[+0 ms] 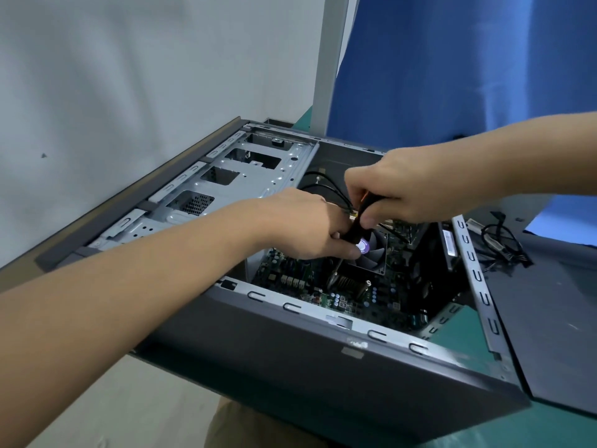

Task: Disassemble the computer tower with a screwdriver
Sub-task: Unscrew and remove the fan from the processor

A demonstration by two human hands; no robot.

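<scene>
hidden behind the left hand (307, 224) and right hand (397, 185): much of the screwdriver (355, 227) handle and the far part of the cooler fan (374, 250) inside the computer tower (323, 367). hard to tell whether the tip, low beside the fan at a heatsink screw, sits in the screw head. blurred along the tower's near rim. right hand wrapped round the top of the handle; left hand pinching the tool lower down, just above the fan. tower on its side on the green table (549, 428), open face up. open room inside the tower only over the motherboard (355, 305). drive cage (252, 176) at the tower's left end; black cables (329, 185) inside, beyond the hands. right of the tower, a dark side panel (555, 318) lying flat, a loose cable bundle (504, 244) on it.
</scene>
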